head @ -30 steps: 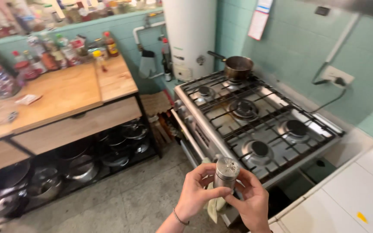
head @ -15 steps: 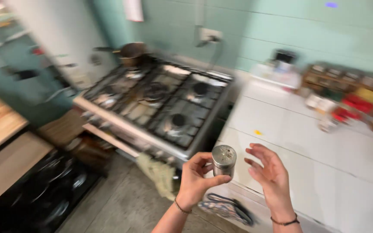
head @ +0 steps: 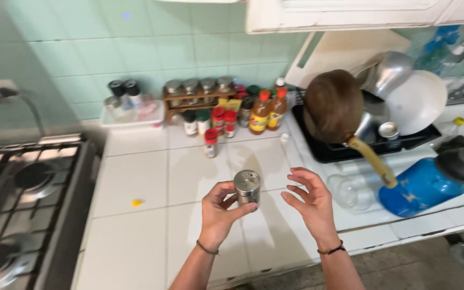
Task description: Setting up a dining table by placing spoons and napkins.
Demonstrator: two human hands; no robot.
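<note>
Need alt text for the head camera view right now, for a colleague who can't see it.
The left hand holds a small metal shaker upright above a white tiled counter, with the right hand open beside it, not touching. Behind are spice jars, a dish rack with pans, and a gas stove at left.

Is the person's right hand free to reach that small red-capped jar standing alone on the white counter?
Probably yes. The right hand is open and holds nothing, while the left hand holds the metal shaker. Between the right hand and the red-capped jar lies only bare white counter, with nothing standing in the way.
</note>
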